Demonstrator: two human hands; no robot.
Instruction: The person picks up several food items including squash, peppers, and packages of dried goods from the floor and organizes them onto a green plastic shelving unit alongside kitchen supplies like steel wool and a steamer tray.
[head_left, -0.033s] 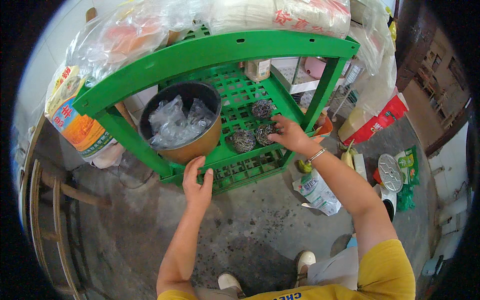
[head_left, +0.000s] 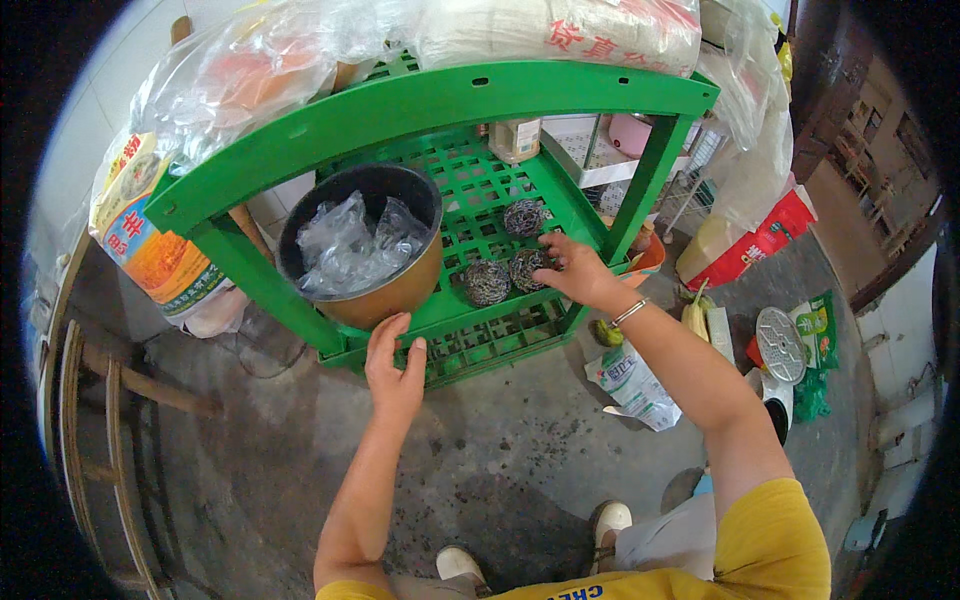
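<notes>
Head view: on the lattice shelf of a green rack, three dark wire scourers near the front: rear scourer, front left scourer, front right scourer. Front two side by side; rear one slightly apart. All roundish, hence hard to assign a direction or long axis.

Right hand at the front right scourer, relaxed and ungripped, thumb and curved fingers parted around its near side; contact impossible to tell. Silver bracelet round the right wrist.

Left hand likewise released, thumb away from the fingers, fingertips just below the base of a brown pot; touch impossible to tell. Pot at the shelf's left, mouth upward, crumpled clear bags inside.

Exposed lattice between pot and scourers, more between rear scourer and a jar behind. Front rail just before the front scourers; green post near the right hand.
</notes>
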